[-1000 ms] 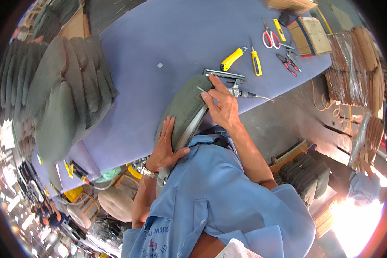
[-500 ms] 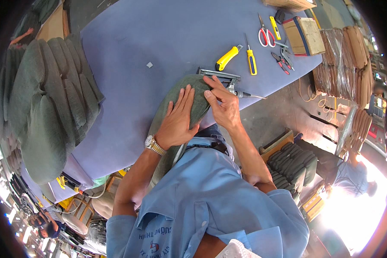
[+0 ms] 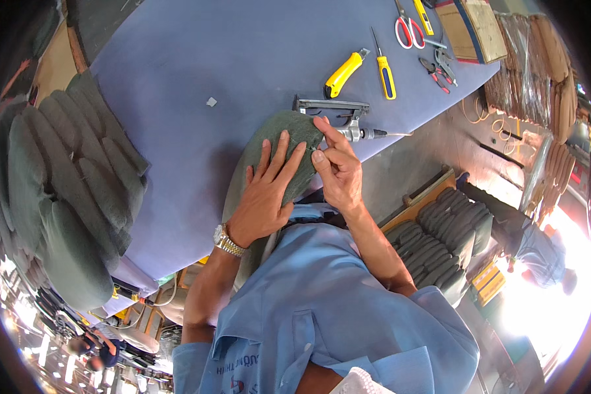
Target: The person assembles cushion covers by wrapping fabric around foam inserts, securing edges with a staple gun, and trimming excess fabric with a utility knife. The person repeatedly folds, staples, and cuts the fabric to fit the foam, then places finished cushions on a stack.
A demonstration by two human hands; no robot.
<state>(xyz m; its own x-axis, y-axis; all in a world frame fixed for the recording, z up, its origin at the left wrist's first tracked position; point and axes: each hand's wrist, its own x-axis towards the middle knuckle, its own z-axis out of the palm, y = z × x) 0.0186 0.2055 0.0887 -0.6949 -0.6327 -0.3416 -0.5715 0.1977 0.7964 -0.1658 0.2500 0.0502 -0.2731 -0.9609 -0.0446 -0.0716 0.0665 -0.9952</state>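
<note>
A long, dark green fabric-covered cushion (image 3: 294, 123) leans against me at the near edge of the blue-topped table (image 3: 184, 138). My left hand (image 3: 259, 207) lies flat on its face, fingers spread, a metal-band watch on the wrist. At the cushion's right edge, my right hand (image 3: 341, 180) pinches the rim between thumb and bent fingers. Just beyond the right hand lies a staple gun (image 3: 356, 126), partly hidden behind the cushion and fingers. A yellow utility knife (image 3: 345, 73) and a yellow screwdriver (image 3: 386, 77) rest farther back.
Red-handled scissors (image 3: 410, 33), pliers (image 3: 435, 73) and a box (image 3: 482, 29) occupy the table's far right. Similar green cushions (image 3: 72, 141) are stacked at the left, with more (image 3: 440, 230) on the right. Another person (image 3: 538, 253) is at the far right.
My left hand's fingers have spread wider on the cushion. The right thumb and fingers have closed more tightly on the rim. The whole view has shifted slightly.
</note>
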